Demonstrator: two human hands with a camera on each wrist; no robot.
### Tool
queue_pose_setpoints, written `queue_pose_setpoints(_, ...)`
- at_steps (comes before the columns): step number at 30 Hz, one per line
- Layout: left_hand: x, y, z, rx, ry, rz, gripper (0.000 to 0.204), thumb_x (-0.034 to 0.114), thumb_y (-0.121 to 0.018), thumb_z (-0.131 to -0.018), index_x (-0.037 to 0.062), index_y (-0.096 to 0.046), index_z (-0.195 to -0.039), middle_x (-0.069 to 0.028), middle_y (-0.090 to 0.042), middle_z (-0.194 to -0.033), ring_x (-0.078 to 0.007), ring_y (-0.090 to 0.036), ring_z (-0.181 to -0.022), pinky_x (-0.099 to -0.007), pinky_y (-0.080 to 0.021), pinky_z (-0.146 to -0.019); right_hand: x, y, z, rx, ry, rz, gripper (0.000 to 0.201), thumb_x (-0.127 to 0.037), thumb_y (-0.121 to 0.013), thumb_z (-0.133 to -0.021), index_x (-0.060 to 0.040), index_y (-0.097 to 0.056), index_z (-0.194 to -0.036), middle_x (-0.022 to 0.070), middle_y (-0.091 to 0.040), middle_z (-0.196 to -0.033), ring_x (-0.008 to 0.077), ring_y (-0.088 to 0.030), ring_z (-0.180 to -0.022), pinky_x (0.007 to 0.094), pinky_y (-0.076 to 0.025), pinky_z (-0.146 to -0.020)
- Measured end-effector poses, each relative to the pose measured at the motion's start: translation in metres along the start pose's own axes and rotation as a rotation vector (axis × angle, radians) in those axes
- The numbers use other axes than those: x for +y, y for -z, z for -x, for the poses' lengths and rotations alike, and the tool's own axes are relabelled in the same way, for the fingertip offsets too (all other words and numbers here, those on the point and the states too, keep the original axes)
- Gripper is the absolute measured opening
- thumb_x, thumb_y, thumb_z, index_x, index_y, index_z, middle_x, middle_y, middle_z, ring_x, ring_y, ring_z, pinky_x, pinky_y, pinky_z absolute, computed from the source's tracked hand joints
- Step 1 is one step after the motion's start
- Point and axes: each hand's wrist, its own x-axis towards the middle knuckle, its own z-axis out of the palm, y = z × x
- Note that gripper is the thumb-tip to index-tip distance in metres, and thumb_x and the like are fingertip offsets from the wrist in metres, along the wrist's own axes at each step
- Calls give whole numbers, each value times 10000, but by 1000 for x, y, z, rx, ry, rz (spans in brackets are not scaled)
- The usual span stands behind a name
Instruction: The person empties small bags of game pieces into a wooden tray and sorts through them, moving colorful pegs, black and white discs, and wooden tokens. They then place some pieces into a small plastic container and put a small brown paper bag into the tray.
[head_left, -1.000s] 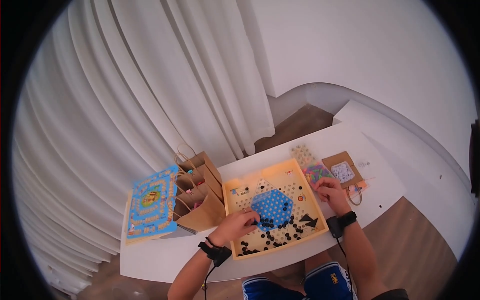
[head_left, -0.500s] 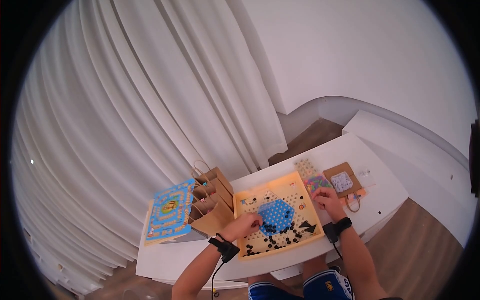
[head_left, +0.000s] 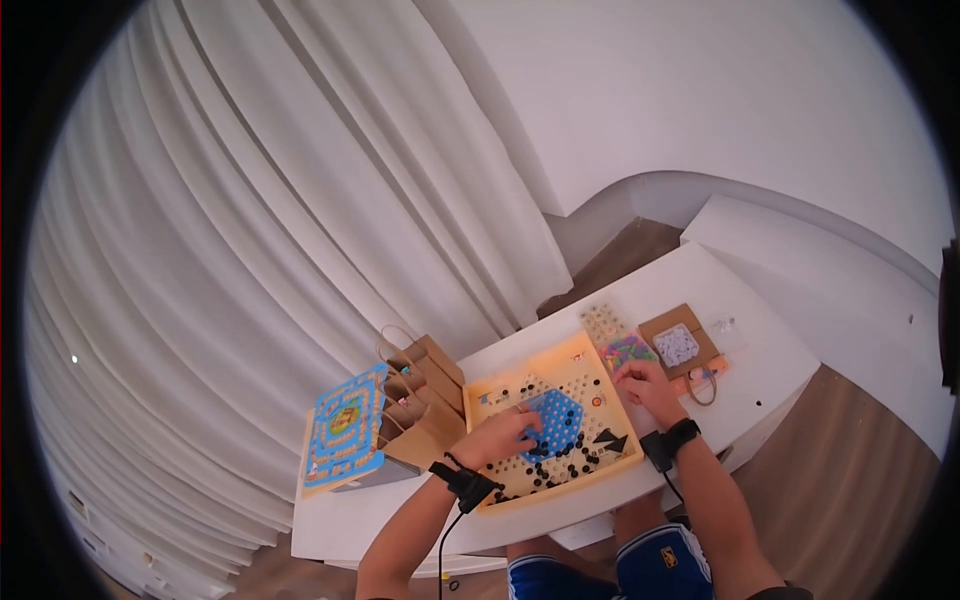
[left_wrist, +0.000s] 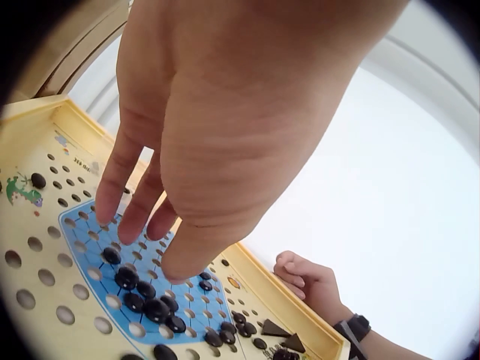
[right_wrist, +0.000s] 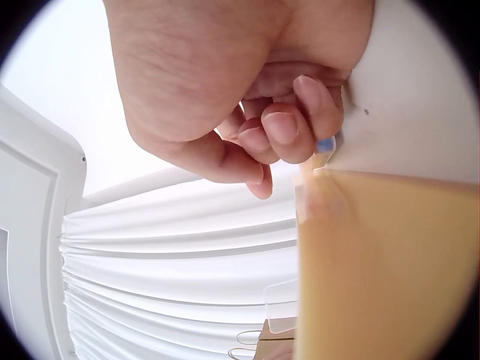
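A pale yellow board tray with rows of round holes lies on the white table, a blue hexagon at its middle. Over that hexagon reaches my left hand, fingers extended downward and thumb apart, with nothing visible between them. Its fingertips are close above the holes in the left wrist view. Black round pieces cluster on the hexagon near the thumb, and more lie scattered along the tray's near side. My right hand hovers at the tray's right edge, fingers loosely curled and holding nothing. Black triangular pieces lie inside the tray.
Brown paper bags stand left of the tray, beside a blue printed game board. Colourful small pieces in a bag and white pieces on brown cardboard lie beyond the right hand. A white curtain hangs behind.
My left hand has moved farther over the blue hexagon, and its bent fingers have spread. The right hand stays by the tray's right edge. The head view has shifted.
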Motion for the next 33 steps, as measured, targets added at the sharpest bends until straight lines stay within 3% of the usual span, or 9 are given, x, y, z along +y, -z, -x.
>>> queue_pose_setpoints(10, -16, -21, 4, -13, -98, -49, 238, 47, -756, -843, 25, -637, -1047, -140, -635, -927, -305, -664, -865, -415, -527, -772, 1, 1, -2, 2, 33, 80, 62, 13, -634, -906, -14, -690, -900, -49, -534, -654, 30, -458, -545, 216, -316, -487)
queue_pose_setpoints(13, -11, -12, 4, -31, 4, 38, 197, 39, -746, -849, 10, -649, -1018, -137, -657, -842, -290, -674, -801, -390, -537, -741, 0, 0, -1, 6, 34, 83, 57, 12, -637, -905, -15, -688, -901, -47, -534, -657, 32, -454, -544, 218, -315, -485)
queue_pose_setpoints(20, -22, 16, -15, 282, 98, 75, 161, 43, -752, -858, 0, -673, -992, -135, -685, -816, -230, -677, -750, -357, -553, -727, 2, 0, -3, 8, 25, 63, 49, 5, -645, -906, -14, -690, -904, -37, -544, -666, 38, -456, -546, 225, -323, -489)
queue_pose_setpoints(22, -26, 18, -23, 460, 52, -29, 146, 59, -738, -879, -1, -673, -994, -116, -683, -808, -221, -675, -771, -344, -548, -734, 2, 0, -4, 5, 26, 64, 48, 3, -646, -907, -13, -691, -906, -36, -545, -666, 39, -456, -546, 227, -325, -490)
queue_pose_setpoints(26, -24, 18, -17, 417, 89, -73, 113, 78, -724, -904, 3, -683, -977, -95, -685, -809, -213, -665, -780, -336, -544, -743, 2, 3, -3, 2, 27, 70, 48, -4, -650, -911, -18, -695, -909, -40, -545, -665, 37, -456, -551, 224, -323, -495)
queue_pose_setpoints(28, -29, 15, -5, 388, 69, 82, 144, 127, -723, -908, -3, -697, -963, -136, -709, -854, -269, -688, -770, -355, -551, -729, 1, 1, -1, 0, 21, 77, 48, -6, -651, -912, -21, -697, -910, -41, -546, -665, 36, -457, -554, 222, -323, -498)
queue_pose_setpoints(33, -29, 3, 19, 392, 138, 300, 92, 76, -717, -921, -14, -700, -935, -112, -708, -849, -215, -681, -764, -338, -542, -713, -2, -1, 0, 19, 13, 108, 45, -17, -653, -916, -30, -696, -918, -46, -552, -674, 35, -465, -560, 223, -328, -500)
